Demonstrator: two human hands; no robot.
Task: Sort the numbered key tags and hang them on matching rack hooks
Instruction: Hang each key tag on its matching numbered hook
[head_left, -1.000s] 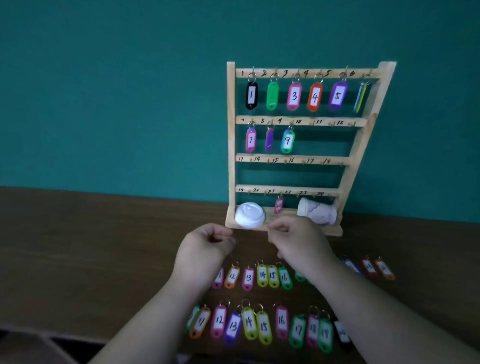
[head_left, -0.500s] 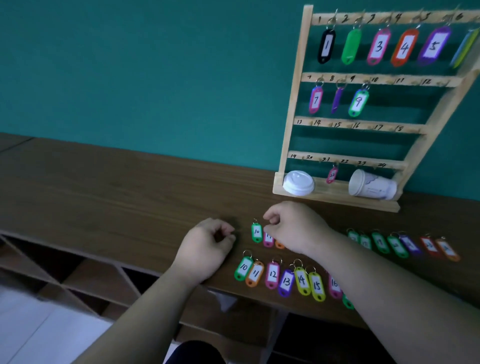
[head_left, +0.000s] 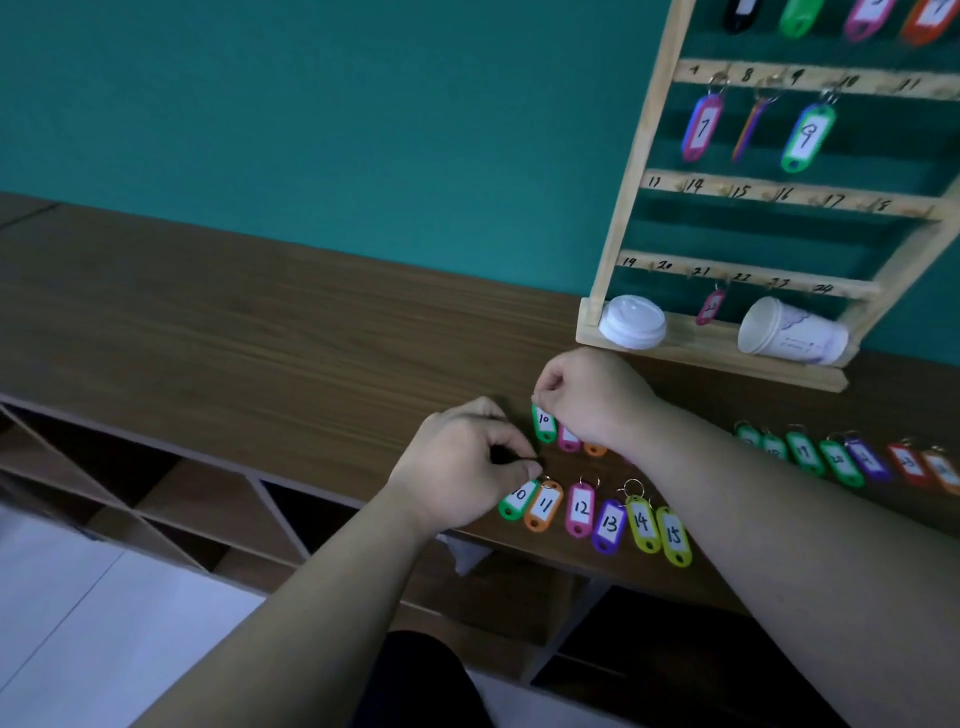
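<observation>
The brown surface (head_left: 260, 322) carries the wooden rack (head_left: 631, 171) at its far right, and the place marked 10 (head_left: 850, 81) on the second bar has no tag. The right hand (head_left: 597, 400) is the nearer one. Its fingers (head_left: 540, 397) pinch the ring of the green tag 10 (head_left: 544, 423), which lies flat, long axis pointing away from the person, so its place is up and to the right. The left hand (head_left: 467, 462) is curled over a second green tag (head_left: 517, 500); whether it grips, I cannot tell. The near row shows six tags and the second bar three.
</observation>
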